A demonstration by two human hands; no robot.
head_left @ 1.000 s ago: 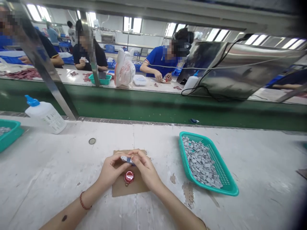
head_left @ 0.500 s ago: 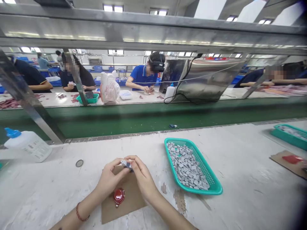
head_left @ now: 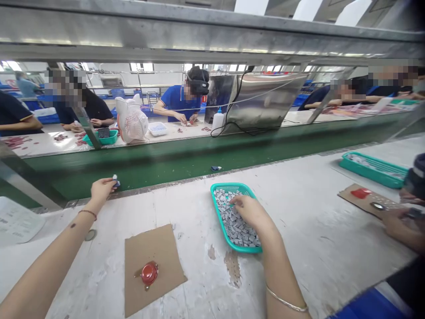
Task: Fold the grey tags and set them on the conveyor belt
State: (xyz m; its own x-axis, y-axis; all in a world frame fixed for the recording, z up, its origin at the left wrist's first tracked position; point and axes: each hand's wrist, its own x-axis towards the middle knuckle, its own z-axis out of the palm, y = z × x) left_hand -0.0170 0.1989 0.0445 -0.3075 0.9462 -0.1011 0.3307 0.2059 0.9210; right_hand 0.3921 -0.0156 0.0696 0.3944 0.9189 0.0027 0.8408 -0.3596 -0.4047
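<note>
My left hand [head_left: 102,189] reaches out to the green strip at the far edge of the table. Its fingertips pinch a small blue-and-white piece [head_left: 116,182]. My right hand [head_left: 250,212] is in a teal perforated basket [head_left: 212,191] full of small flat grey pieces [head_left: 235,228]. Its fingers are bent together among the pieces; what they pinch, if anything, is hidden. In front of me a brown cardboard sheet [head_left: 162,266] carries a small round dish of red liquid [head_left: 149,272].
A white bottle [head_left: 18,221] stands at left, near a round metal disc [head_left: 90,235]. Another blue piece [head_left: 215,168] lies on the green strip [head_left: 172,159]. At right are a second teal basket [head_left: 368,170] and a co-worker's hands [head_left: 403,223]. A metal post [head_left: 33,181] rises at left.
My hands were together over the cardboard on the small piece. They have parted: the left carried it left and forward to the green strip, the right went into the basket. The view has shifted right.
</note>
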